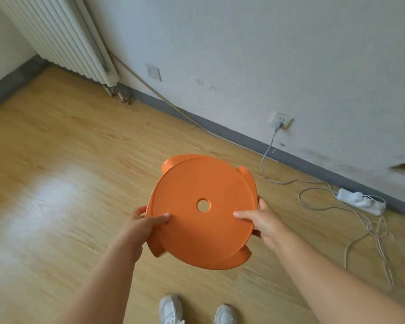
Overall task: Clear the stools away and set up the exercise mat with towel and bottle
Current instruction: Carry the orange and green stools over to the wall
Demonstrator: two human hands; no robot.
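I carry the orange plastic stool (202,211) above the wood floor (68,160), its round seat tilted toward me. My left hand (143,224) and right hand (258,219) grasp opposite rims, equally near, thumbs on top.

Stool (197,230), orange: 1 pc; legs visible: 4.
Hands: 2, i.e. left hand (145,224) + right hand (261,220).
Shoes (171,308), white: 2 (1 pr).
Radiator (63,36): 1.
Wall socket (281,119): 1, w/ 1 plug (278,125).
Blank wall plate (153,72): 1.
Power strip (360,201): 1.
Cables (351,244) on floor: several, tangled; exact qty unclear.
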